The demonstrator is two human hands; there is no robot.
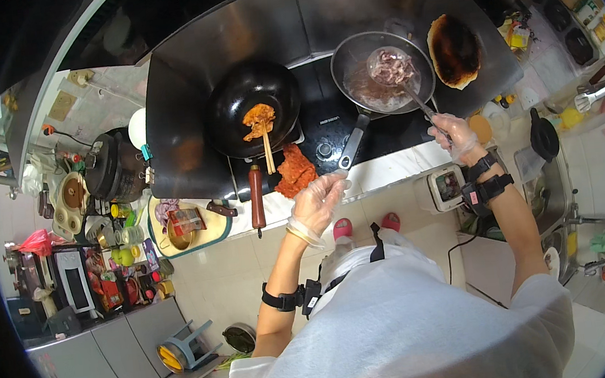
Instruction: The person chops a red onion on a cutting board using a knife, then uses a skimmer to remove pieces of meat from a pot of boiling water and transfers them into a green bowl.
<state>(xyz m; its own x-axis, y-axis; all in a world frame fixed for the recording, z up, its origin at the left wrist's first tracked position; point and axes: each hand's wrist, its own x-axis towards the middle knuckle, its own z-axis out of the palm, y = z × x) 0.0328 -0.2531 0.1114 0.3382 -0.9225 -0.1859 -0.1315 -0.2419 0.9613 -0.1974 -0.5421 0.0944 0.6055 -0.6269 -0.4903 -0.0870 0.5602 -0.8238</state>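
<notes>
Both of my hands wear clear plastic gloves. My right hand [453,136] grips the handle of a perforated skimmer [420,100]. Pinkish-brown meat pieces [392,67] fill its bowl, held over a frying pan [345,97] of cloudy, foamy liquid. At the end of the pan's grey-and-black handle [355,140], the fingertips of my left hand [319,201] close on the tip. Left of the pan sits a black wok [226,106] holding an orange-red lump [258,115], with wooden chopsticks [268,151] resting on it. A red, rough-textured piece [295,170] lies beside the wok at the counter edge.
The wok's wooden handle [256,199] juts past the counter edge. On a cutting board [211,236] lie a knife [221,209], a metal bowl [180,238] and a packet [185,220]. A metal splash guard [242,20] surrounds the hob. To the right is a sink [545,187].
</notes>
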